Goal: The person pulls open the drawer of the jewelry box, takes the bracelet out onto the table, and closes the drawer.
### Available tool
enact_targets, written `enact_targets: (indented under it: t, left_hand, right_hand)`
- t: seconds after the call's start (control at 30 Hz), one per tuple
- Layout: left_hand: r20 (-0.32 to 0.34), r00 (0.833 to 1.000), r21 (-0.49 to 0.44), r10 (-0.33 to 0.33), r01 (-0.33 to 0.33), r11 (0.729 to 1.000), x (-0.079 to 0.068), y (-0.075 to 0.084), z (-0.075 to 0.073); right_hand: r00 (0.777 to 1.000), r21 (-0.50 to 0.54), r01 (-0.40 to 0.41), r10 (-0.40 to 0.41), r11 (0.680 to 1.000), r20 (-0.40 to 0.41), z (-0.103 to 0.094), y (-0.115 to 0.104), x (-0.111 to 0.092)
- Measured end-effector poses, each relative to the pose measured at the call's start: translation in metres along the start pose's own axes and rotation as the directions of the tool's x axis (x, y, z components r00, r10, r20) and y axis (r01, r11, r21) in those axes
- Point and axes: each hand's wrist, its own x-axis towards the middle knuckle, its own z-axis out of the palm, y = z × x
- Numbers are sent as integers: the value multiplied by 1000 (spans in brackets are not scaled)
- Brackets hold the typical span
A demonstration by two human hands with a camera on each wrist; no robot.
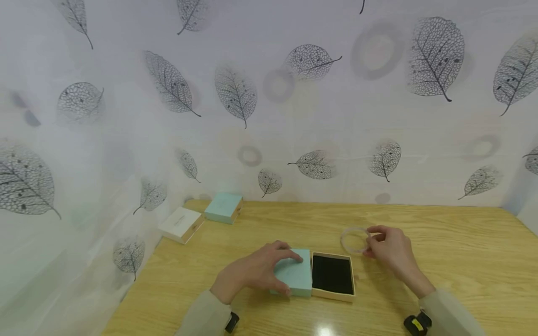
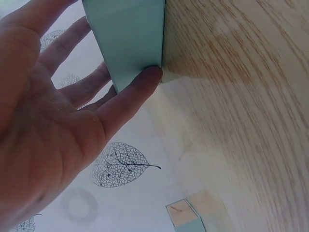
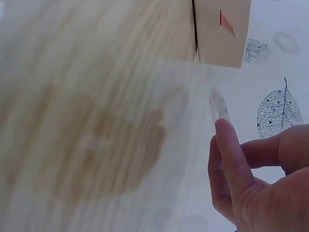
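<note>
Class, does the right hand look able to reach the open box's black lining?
Likely yes: the right hand, pinching a clear ring, is near the open box; nothing covers the black lining.

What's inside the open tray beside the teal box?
Open tray shows a black insert; nothing visible sits on it. Anything beneath the insert is covered, so can't tell.

white leaf-print backdrop (image 1: 269, 28) | wood-grain table (image 1: 441, 261) | 1 glare spot (image 1: 325, 331)

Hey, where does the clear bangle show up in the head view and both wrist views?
Head: clear bangle, right of centre, low, in the right hand.
Left wrist: not in view.
Right wrist: bangle right of centre, seen nearly edge-on.
Shared landmark: the leaf-print sheet.
</note>
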Motion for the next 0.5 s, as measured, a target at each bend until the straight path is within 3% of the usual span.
enact_targets:
  t: [0.5]
  left_hand:
    - [3, 1000, 2, -13, 13, 1000, 0, 0, 0]
  right_hand:
    - [999, -110, 33, -35, 993, -11, -2, 2, 23]
